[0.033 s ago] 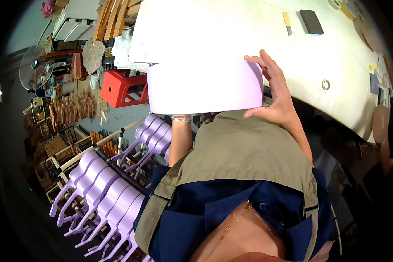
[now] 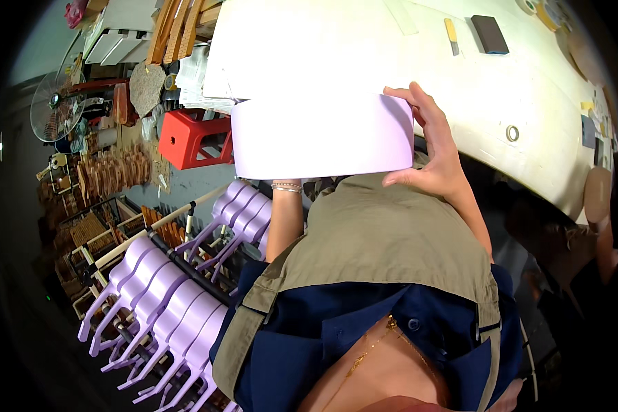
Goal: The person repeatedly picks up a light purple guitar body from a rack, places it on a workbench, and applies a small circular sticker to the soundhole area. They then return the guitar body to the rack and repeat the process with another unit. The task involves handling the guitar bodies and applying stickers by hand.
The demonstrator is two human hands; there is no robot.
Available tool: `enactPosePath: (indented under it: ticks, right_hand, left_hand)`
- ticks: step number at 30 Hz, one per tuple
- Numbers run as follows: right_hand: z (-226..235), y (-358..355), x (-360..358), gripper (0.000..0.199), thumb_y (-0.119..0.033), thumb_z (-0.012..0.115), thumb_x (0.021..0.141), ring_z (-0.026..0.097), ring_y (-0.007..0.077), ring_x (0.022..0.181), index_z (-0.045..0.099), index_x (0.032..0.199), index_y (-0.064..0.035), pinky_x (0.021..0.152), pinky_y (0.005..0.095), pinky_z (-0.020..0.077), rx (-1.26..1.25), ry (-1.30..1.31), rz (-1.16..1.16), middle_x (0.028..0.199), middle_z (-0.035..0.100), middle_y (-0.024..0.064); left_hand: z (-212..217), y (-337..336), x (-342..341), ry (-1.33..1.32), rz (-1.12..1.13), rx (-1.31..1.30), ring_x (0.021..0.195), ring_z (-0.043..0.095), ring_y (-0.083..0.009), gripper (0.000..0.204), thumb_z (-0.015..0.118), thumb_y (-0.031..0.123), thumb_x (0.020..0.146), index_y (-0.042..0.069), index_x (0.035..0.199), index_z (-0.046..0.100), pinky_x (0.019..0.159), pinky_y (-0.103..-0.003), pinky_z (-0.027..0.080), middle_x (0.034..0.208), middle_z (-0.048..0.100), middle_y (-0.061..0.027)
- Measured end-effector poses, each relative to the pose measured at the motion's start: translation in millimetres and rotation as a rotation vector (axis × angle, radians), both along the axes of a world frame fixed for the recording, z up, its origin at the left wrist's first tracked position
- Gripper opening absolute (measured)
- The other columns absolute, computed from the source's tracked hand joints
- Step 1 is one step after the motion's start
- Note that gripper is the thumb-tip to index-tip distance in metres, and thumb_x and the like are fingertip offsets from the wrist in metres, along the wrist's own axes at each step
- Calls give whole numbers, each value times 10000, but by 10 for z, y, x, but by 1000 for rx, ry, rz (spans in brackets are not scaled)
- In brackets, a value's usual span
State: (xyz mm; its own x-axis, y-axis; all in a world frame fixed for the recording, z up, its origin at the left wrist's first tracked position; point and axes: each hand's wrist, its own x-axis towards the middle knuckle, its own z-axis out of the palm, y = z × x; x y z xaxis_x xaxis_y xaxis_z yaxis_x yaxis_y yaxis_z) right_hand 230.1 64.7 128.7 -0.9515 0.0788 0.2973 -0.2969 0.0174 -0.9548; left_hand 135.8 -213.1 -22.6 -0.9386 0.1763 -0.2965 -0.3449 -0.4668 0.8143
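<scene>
In front of my apron is a glossy lilac piece (image 2: 323,137) with a broad, gently curved side; glare washes out much of its upper part, and its exact kind I cannot tell. At its right end my right hand (image 2: 441,147) grips it, thumb by the lower edge and fingers at the upper corner. My left forearm, with bracelets at the wrist (image 2: 286,185), goes up behind the piece's lower left edge; the left hand and its fingers are hidden there. Beyond the piece, its far side blends into the bright white table (image 2: 302,48).
On the table lie a yellow-handled cutter (image 2: 451,34), a dark block (image 2: 489,34) and a tape roll (image 2: 512,132). A red stool (image 2: 193,139) stands left. Nearer, a rack bar (image 2: 137,240) carries several lilac curved pieces (image 2: 165,302). A fan (image 2: 55,99) stands far left.
</scene>
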Motion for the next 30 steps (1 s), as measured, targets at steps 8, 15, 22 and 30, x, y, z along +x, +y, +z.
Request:
enactPosePath:
  ticks: [8,15,22,30]
  right_hand:
    - [-149,275,-63,693,-672,349,786,178,380,1316,581,1191,-159,1060,494,136,555,99,-276,1431,247,175]
    - [-777,399,-13,987,-595,606,735,185,264,1345,161,1409,-27,1084,379,150,-104,-15,-161,1463,181,135]
    - [-1192,398,16,1057,18,760,548,317,230,1277,165,1416,-78,1019,363,347,-195,-132,-263,1442,231,116]
    - [-896,494,94,1077,37,756,532,289,240,1301,163,1420,-106,1045,371,316,-96,-220,-369,1444,236,114]
  left_hand:
    - [-43,-156,-40,-55,-24,9,1043,548,-289,395,497,245,877,-21,1170,488,901,-435,454,1128,560,-161]
    - [811,196,-380,-129,344,236,862,574,-196,359,594,200,821,54,1143,531,935,-409,439,942,574,-57]
    - [1212,516,-435,192,339,155,691,498,-107,500,656,191,807,107,1237,415,968,-416,420,753,466,22]
    - [1458,795,-421,315,297,-57,723,533,-139,526,650,160,818,63,1262,385,897,-436,476,762,490,-24]
